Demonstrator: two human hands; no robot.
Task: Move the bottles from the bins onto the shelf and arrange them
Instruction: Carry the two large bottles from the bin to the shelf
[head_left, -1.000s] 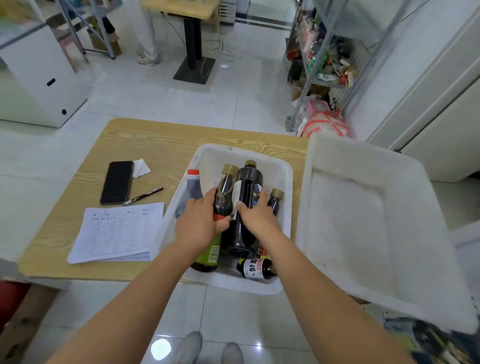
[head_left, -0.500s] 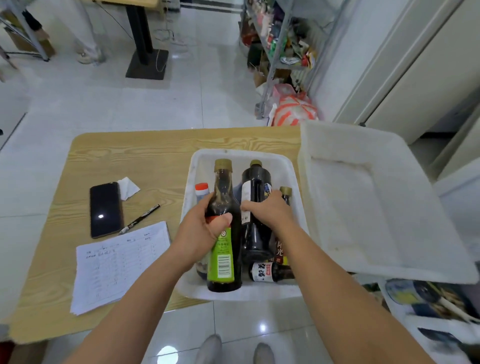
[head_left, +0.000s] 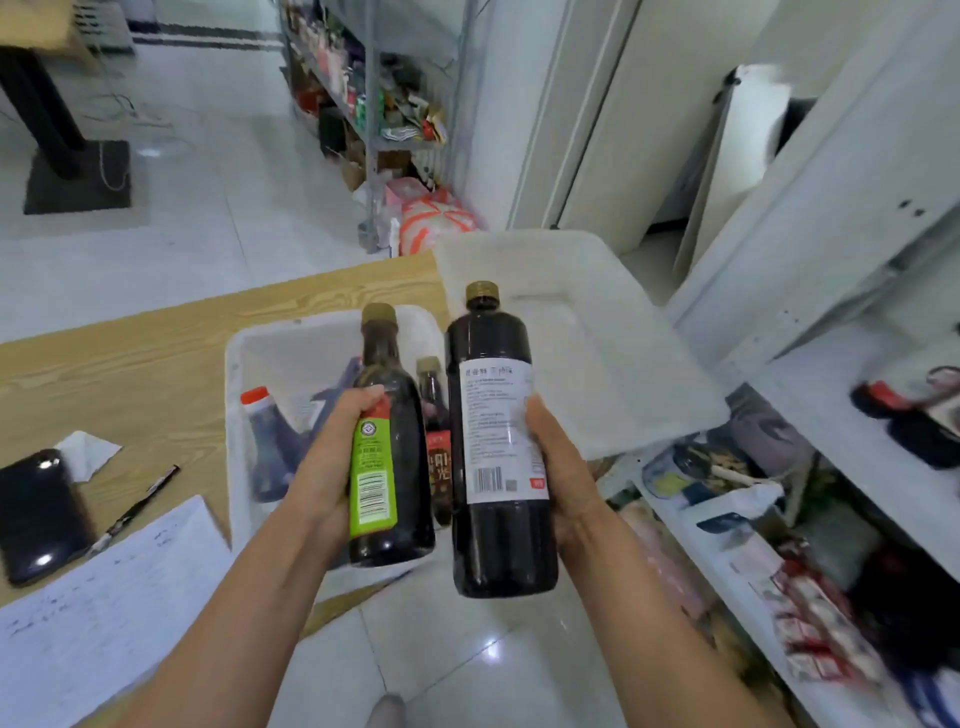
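Note:
My left hand (head_left: 332, 462) grips a dark bottle with a green label (head_left: 387, 452), held upright above the near edge of the small white bin (head_left: 236, 374). My right hand (head_left: 558, 467) holds a taller dark bottle with a white label (head_left: 496, 441), upright and clear of the bin, over the floor. In the bin remain a red-capped bottle (head_left: 267, 436) lying tilted and a small dark bottle with a red label (head_left: 436, 436). A white shelf (head_left: 852, 452) at the right carries dark bottles (head_left: 909, 415).
A large empty white bin (head_left: 587, 332) sits to the right of the small one. On the wooden table (head_left: 130, 353) lie a black phone (head_left: 39, 512), a pen (head_left: 137, 506) and a printed sheet (head_left: 98, 618). Lower shelf levels at right hold packaged goods (head_left: 810, 623).
Both hands have lifted their bottles up and out of the small bin and swung them rightward. My view has turned right, bringing the white shelf into sight.

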